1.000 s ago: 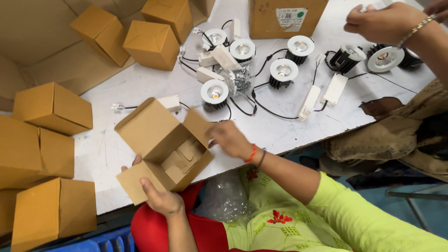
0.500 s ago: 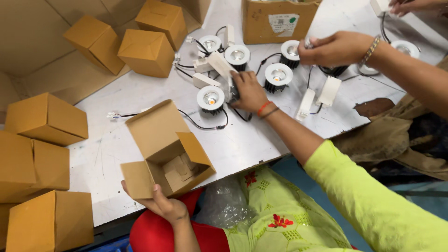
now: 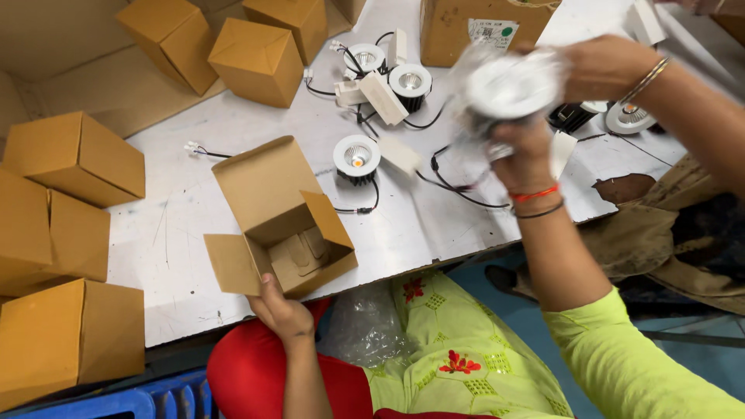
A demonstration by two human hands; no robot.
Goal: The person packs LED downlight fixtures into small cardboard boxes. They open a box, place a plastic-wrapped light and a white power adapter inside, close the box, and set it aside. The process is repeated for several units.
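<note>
A scuffed white table [image 3: 178, 209] carries closed cardboard boxes [image 3: 74, 155] and wired downlights [image 3: 357, 159]. The left hand [image 3: 283, 310] grips the open box [image 3: 283, 225] at its near edge; the right hand [image 3: 524, 151], fingers clenched, lifts a blurred downlight [image 3: 508, 85] above the table.

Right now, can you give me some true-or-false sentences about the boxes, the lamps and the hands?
1. The left hand holds the open box at the table edge. True.
2. The right hand rests flat on the table. False: it is lifted, gripping a blurred white lamp with a wire hanging below.
3. The open box already has a lamp inside. False: only a cardboard insert shows in it.
4. A lamp lies on the table just beyond the open box. True.
5. All the boxes are open. False: the closed boxes on the left and far side are shut.
</note>
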